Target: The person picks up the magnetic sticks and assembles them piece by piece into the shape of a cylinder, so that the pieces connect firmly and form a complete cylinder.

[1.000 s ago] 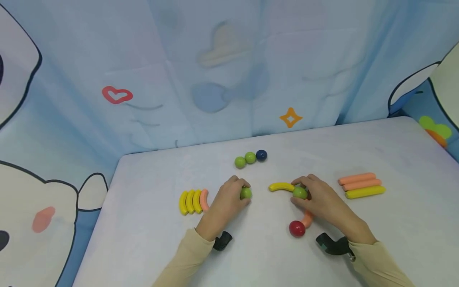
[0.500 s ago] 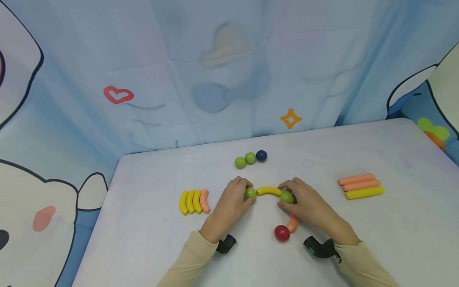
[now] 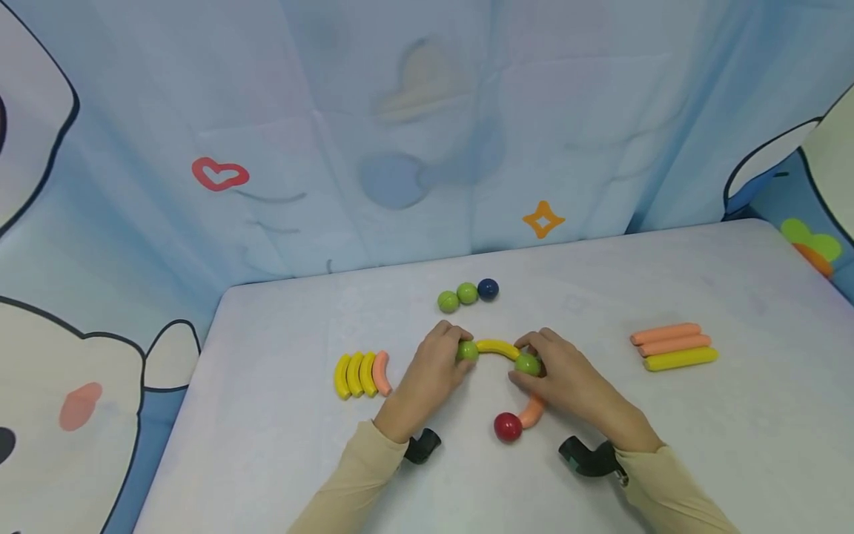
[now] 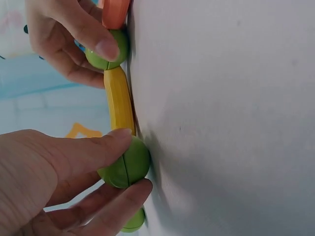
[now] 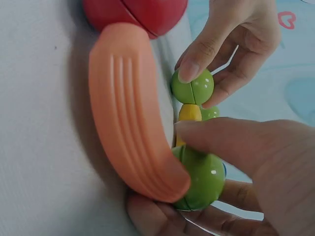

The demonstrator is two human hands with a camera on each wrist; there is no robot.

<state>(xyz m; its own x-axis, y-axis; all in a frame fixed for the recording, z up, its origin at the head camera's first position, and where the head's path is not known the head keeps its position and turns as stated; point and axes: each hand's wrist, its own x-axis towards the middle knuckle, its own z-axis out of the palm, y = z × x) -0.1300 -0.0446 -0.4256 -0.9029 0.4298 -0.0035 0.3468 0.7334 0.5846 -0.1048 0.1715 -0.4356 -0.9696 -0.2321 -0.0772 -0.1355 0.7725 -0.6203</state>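
In the head view, my left hand [image 3: 427, 378] pinches a green ball [image 3: 469, 351] between thumb and fingers. That ball meets the left end of a yellow curved stick [image 3: 497, 346]. At the stick's other end, my right hand [image 3: 580, 378] holds a second green ball [image 3: 528, 364], thumb on one side and fingers on the other. From this ball an orange curved stick [image 5: 125, 108] runs toward me, ending at a red ball [image 3: 508, 427]. Together they make a bent chain on the table. The left wrist view shows the left thumb [image 4: 120, 139] where yellow stick and ball join.
Left on the white table [image 3: 280, 460] lie several yellow curved sticks [image 3: 355, 375] beside an orange curved one [image 3: 381, 373]. Farther back are two loose green balls [image 3: 448, 301] and a dark blue ball [image 3: 488, 289]. Two orange straight sticks [image 3: 667, 334] and a yellow straight stick [image 3: 680, 360] lie right.
My right hand has moved left, bringing the chain of sticks and balls along. The left hand has shifted slightly right, and the gap between its green ball and the yellow stick has closed.
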